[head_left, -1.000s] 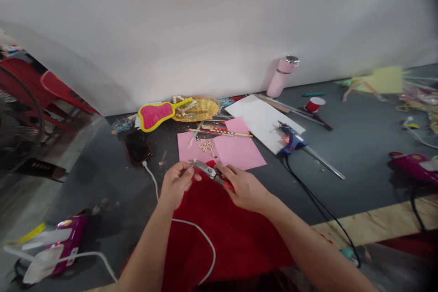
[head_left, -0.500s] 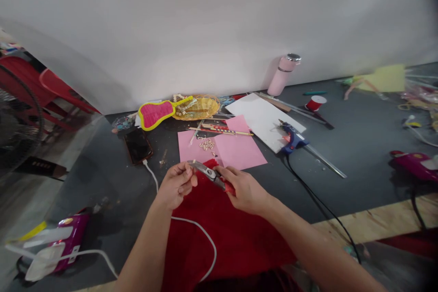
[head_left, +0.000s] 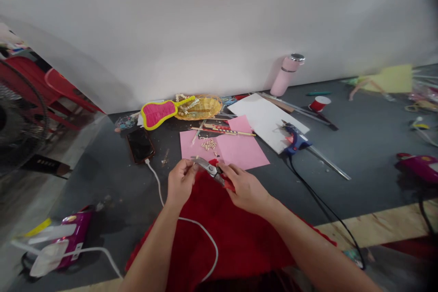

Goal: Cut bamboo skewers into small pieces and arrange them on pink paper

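My right hand [head_left: 244, 187] is wrapped round the red handles of a pair of pruning shears [head_left: 212, 170], whose metal jaws point left. At the jaw tips, the thumb and fingers of my left hand [head_left: 180, 180] are pinched together. A tiny pale bit [head_left: 195, 158] shows there, but what the fingers hold is too small to name. Just beyond the shears, a pile of small pale pieces [head_left: 208, 144] lies on pink paper [head_left: 239, 150]. Red cloth [head_left: 232, 228] spreads beneath both hands.
A white cable [head_left: 201, 226] crosses the cloth from a phone [head_left: 140, 145]. Behind are patterned sticks [head_left: 226, 130], a pink-and-yellow paddle shape [head_left: 159, 115] and a wicker basket [head_left: 208, 107]. Rightward lie a white board [head_left: 260, 116], a blue glue gun [head_left: 294, 140], a red spool [head_left: 319, 104] and a pink bottle [head_left: 285, 75].
My left hand has turned, its lower fingers now tucked out of sight, still at the jaw tips. The right hand keeps its hold on the shears. The whole view has shifted slightly.
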Tool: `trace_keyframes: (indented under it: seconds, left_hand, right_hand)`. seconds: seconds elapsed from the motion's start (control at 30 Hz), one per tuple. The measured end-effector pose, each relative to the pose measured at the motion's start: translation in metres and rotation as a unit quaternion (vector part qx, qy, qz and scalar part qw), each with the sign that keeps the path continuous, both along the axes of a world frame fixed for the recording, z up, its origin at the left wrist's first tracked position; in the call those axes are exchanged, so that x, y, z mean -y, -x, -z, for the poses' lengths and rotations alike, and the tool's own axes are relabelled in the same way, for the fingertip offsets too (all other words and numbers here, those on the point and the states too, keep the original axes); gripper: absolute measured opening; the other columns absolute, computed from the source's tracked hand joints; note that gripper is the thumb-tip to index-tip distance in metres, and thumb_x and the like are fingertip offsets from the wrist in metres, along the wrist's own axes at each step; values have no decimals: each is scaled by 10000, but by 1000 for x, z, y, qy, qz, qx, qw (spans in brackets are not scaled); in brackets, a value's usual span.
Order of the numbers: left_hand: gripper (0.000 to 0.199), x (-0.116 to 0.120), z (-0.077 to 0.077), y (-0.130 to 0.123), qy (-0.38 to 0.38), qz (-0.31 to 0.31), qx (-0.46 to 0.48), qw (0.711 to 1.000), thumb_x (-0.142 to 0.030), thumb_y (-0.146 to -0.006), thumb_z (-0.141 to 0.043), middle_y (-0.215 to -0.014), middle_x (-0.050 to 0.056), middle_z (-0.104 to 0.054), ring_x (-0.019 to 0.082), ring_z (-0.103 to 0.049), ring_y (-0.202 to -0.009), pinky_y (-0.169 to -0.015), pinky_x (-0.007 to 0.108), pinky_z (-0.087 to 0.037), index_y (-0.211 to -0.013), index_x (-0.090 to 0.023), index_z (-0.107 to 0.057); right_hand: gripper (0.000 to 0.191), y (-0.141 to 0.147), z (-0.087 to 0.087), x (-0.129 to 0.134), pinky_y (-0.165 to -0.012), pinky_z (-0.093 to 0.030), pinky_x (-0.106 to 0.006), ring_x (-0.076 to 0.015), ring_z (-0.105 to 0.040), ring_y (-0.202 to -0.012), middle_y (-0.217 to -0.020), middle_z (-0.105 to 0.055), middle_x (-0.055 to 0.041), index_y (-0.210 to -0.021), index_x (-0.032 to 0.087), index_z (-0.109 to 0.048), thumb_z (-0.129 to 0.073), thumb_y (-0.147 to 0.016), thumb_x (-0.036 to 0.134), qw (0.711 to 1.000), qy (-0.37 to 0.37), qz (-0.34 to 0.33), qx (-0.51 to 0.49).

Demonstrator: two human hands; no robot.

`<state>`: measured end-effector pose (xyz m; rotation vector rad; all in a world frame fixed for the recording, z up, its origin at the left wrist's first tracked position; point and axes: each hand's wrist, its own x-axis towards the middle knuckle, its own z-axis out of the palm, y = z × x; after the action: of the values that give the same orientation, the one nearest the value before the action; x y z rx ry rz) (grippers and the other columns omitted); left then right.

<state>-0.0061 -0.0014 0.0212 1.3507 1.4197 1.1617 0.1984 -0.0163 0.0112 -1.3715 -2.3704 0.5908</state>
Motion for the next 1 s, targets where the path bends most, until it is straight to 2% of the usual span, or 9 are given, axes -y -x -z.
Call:
trace_keyframes:
  seconds: [0.17,0.27,0.4,0.57,0.73,0.9,1.0]
  left_hand:
    - [210,0,-3,6,73,85,137,984,-342,-778,-615,-644,13,-651,42,-335,-400,-407,188,-232,-732,-155,-534]
    - [247,0,-6,9,113,117,201,966,-332,-753,-649,-617,32,-664,18,-282,-366,-391,181,-189,-705,-152,-486]
    - [263,2,-12,12,156,150,231,949,-346,-722,-677,-594,53,-670,-2,-242,-334,-372,175,-145,-735,-138,-516]
    - [281,1,-13,11,161,129,242,948,-354,-703,-694,-571,41,-658,-4,-237,-329,-368,170,-135,-739,-140,-516]
    - [305,-1,-8,4,158,90,240,954,-348,-706,-692,-584,17,-644,2,-251,-342,-374,167,-182,-689,-156,-457]
    - [211,-1,-1,0,59,10,111,992,-350,-737,-663,-542,-34,-569,50,-418,-412,-416,174,-287,-740,-158,-573]
    - [192,0,1,0,30,-9,54,998,-353,-750,-644,-496,-46,-530,77,-478,-436,-433,179,-317,-721,-172,-588]
  right_hand:
    - [705,-11,-4,-6,-884,-437,-396,-229,-528,-1020,-1203,-502,-130,-1397,200,-259,-472,-736,77,998,-4,-51,-28]
    - [695,-16,-6,-9,-896,-430,-415,-233,-512,-1054,-1209,-504,-132,-1383,209,-286,-467,-728,61,996,-8,-68,-49]
    - [685,-17,-7,-10,-895,-432,-403,-232,-510,-1065,-1221,-501,-138,-1374,197,-310,-470,-721,66,995,-8,-84,-55]
    - [647,-12,-10,-6,-802,-459,-345,-208,-563,-924,-1110,-558,-103,-1347,194,-348,-472,-721,91,997,5,-64,-31]
    - [620,-7,-12,0,-739,-448,-312,-193,-577,-830,-1037,-580,-84,-1338,197,-348,-456,-737,94,1000,1,-29,1]
    - [622,-5,-7,-1,-774,-448,-324,-204,-577,-881,-1104,-558,-98,-1363,199,-307,-472,-767,126,1000,3,-15,7]
    - [655,-6,-5,-3,-798,-445,-337,-208,-564,-922,-1144,-538,-105,-1390,218,-266,-476,-776,131,1000,3,-20,12]
